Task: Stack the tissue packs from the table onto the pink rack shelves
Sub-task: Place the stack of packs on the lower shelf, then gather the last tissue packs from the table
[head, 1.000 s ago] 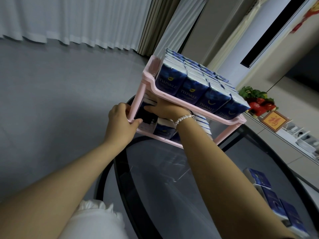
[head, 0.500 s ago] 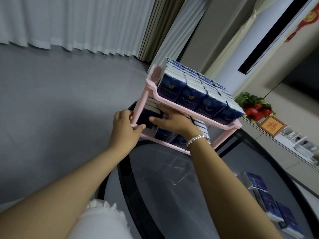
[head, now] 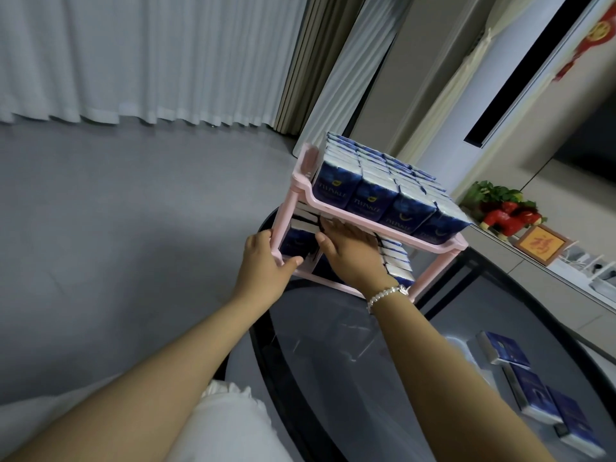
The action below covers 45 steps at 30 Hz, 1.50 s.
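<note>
Tissue packs point(head: 533, 388): three loose on table point(head: 333, 378); left hand point(head: 266, 261) gripping pink rack point(head: 333, 211) post, right hand point(head: 353, 258) flat inside.

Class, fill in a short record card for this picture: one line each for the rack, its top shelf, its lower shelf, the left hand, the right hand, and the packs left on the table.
Rack: pink rack, two shelves, on the glass table
Top shelf: full of upright blue tissue packs
Lower shelf: partly filled
Left hand: grips the rack's front corner post
Right hand: reaches into the lower shelf, fingers on packs
Left on table: loose packs near the right edge
</note>
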Available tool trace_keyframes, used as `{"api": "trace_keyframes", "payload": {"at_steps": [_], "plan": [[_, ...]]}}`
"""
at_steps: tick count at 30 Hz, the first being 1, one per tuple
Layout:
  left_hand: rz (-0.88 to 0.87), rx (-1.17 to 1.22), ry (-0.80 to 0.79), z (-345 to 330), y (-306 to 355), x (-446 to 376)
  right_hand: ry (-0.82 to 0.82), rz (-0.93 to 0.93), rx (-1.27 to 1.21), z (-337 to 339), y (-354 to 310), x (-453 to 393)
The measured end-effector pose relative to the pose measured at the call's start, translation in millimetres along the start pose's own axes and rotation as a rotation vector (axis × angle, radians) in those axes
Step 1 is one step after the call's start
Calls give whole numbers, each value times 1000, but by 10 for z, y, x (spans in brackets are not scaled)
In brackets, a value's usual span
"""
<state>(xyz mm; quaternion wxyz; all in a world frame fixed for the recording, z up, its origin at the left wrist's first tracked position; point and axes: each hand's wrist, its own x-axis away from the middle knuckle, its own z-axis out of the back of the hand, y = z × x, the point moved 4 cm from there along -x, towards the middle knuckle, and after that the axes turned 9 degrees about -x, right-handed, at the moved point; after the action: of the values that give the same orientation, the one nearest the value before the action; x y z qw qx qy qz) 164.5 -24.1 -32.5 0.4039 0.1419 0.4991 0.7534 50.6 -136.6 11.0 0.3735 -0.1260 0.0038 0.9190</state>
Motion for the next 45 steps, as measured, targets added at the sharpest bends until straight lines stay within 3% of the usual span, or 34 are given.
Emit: {"api": "trace_keyframes", "payload": {"at_steps": [4, 12, 19, 31, 39, 45], "plan": [[-11, 2, -17, 44, 57, 87, 121, 3, -78, 96, -53, 115], [-79, 26, -91, 179, 351, 452, 149, -40, -408, 245, -109, 661], [-117, -4, -195, -33, 703, 731, 310, -171, -643, 546, 166, 1430], [-219, 53, -451, -1535, 1525, 1266, 480, -502, -627, 721, 1455, 2622], [-260, -32, -540, -2508, 1735, 1425, 600, -730, -323, 684, 2236, 3083], [-410, -261, -696, -3007, 1885, 1375, 473, -1035, -414, 413, 2677, 3204]]}}
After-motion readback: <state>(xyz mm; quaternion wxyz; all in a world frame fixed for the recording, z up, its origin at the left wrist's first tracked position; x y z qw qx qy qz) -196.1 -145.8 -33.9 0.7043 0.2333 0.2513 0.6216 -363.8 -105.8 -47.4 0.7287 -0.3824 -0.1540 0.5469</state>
